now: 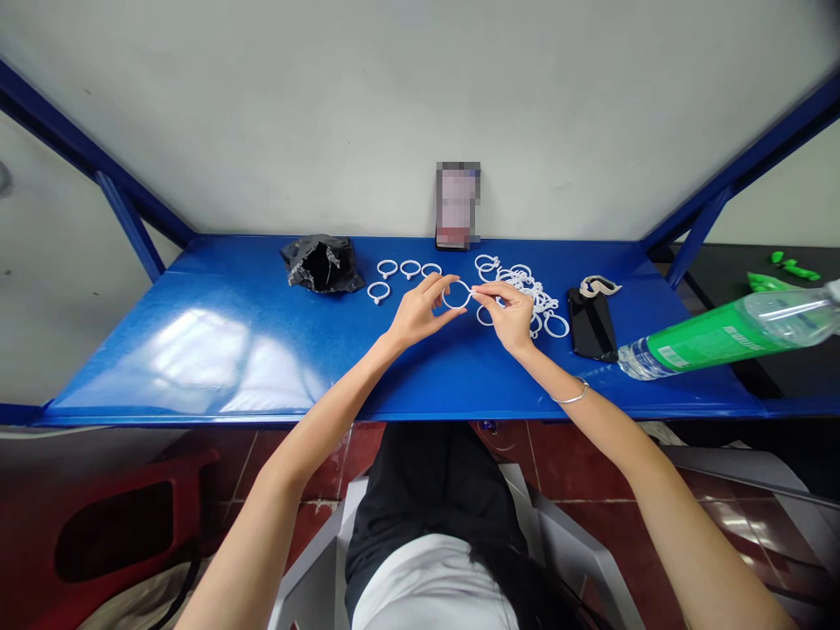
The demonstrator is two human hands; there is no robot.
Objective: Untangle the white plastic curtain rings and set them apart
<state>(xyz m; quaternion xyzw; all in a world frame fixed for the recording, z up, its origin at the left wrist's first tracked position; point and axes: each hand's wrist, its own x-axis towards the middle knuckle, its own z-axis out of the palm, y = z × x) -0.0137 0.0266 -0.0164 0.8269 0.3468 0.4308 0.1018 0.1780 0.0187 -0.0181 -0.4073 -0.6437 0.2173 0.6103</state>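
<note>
A white plastic curtain ring (455,306) is held up between both hands, a little above the blue table. My left hand (420,308) grips its left side, thumb below and fingers above. At the ring's right edge, where the small eyelet sits, my right hand (507,308) pinches it with thumb and fingertips. Behind and beside the right hand lies a heap of similar white rings (542,300), partly covered by that hand. Several separate rings (387,269) lie spread out to the left, beyond my left hand.
A crumpled black plastic bag (323,264) lies open at the back left of the blue table (197,350). A phone (458,206) leans on the wall. To the right are a black phone (591,325), a whitish looped band (598,286) and a tall green-labelled bottle (722,337).
</note>
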